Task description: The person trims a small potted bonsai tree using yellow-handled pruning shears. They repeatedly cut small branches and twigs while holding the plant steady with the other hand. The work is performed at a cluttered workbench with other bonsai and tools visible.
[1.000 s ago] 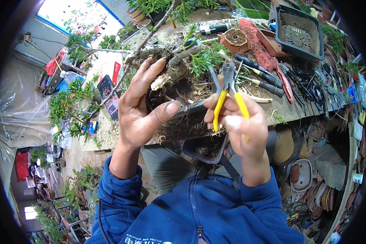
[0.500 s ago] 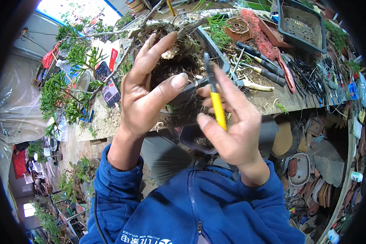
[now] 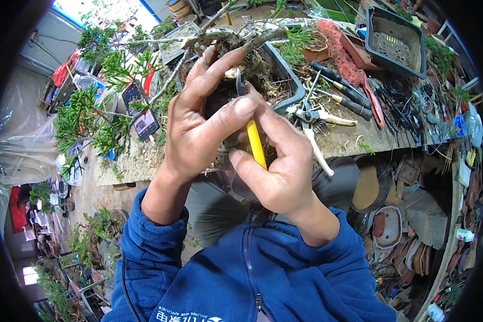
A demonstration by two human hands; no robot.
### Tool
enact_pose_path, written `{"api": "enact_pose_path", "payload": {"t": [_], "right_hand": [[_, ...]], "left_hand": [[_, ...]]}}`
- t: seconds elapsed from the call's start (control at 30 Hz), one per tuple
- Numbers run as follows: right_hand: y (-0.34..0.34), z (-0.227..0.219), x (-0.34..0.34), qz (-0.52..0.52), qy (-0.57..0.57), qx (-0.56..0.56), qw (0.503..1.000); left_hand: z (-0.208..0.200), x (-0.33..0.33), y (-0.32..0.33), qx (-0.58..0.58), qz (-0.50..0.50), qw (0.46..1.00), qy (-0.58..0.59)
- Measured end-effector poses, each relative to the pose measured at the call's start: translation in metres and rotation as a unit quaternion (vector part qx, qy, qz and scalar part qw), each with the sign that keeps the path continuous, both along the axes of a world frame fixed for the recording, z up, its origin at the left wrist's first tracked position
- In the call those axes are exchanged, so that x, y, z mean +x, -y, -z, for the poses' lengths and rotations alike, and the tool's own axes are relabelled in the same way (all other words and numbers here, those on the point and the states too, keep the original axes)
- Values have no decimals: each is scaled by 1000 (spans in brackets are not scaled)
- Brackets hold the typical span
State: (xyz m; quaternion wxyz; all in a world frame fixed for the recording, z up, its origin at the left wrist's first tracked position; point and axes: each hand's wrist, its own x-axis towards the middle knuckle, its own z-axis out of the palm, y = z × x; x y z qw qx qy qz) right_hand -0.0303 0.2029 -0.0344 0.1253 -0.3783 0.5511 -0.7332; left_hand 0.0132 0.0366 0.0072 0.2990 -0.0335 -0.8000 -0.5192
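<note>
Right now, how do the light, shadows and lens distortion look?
Head view: the window at upper left is burnt out to white; head view: deep shadow between thumb and fingers of the left hand; head view: the front edge of the table bends gently, and the corners are black.

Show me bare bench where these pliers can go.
Barest: the bench strip between the pruners, red tool and front edge, with a sprig and scraps on it. Another littered strip lies between the phone and front edge. Crowded: around the tree's pot, black-handled tools and wires.
</note>
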Motion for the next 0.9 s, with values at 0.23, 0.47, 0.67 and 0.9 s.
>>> {"api": "enact_pose_path", "payload": {"t": [0.23,0.47,0.67,0.9], "right_hand": [[-4,-8,-7,49,-94,18,994],[-7,-10,-9,15,-46,14,999],[6,8,-7,-57,44,-57,996],[16,24,1,-217,297,-216,904]], "left_hand": [[1,1,2,-17,-4,1000,-3],[2,1,1,-1,-9,1000,3],[1,1,-1,-3,-30,999,15],[-4,1,-5,-8,-60,997,51]]}}
